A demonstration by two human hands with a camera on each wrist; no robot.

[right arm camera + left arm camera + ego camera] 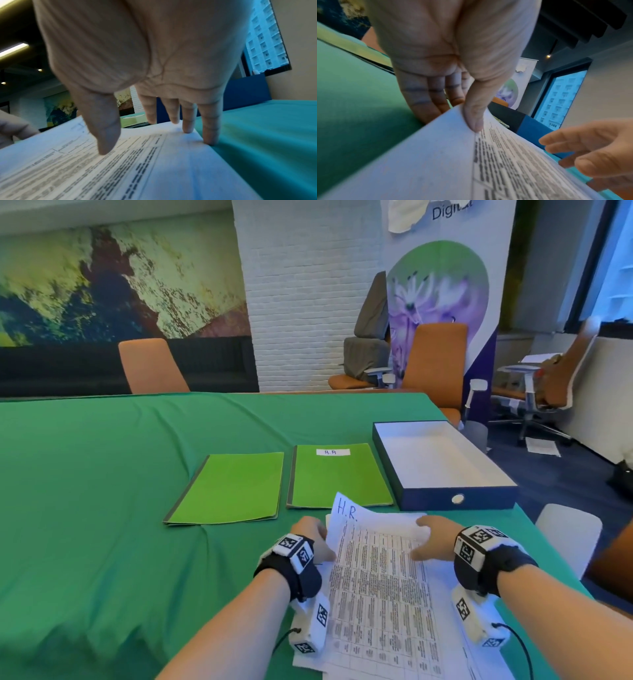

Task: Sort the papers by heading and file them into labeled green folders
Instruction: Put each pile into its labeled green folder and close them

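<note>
A stack of printed papers [394, 628] lies at the near edge of the green table. Its top sheet [356, 529], headed "H.R." in blue handwriting, is raised along its left edge. My left hand [320, 537] pinches that edge, thumb [474, 119] on top and fingers underneath. My right hand [428, 537] rests on the stack's far right corner, straight fingertips [187, 128] pressing the paper. Beyond the stack lie two closed green folders: one with a white "H.R" label [339, 477], and to its left another [222, 487] with no label showing.
A dark blue box [455, 501] with a white inside stands open at the right, next to the labeled folder. Orange chairs [150, 364] stand past the table's far edge, and a white chair back [568, 535] sits close by on the right. Green cloth [85, 491] stretches to the left.
</note>
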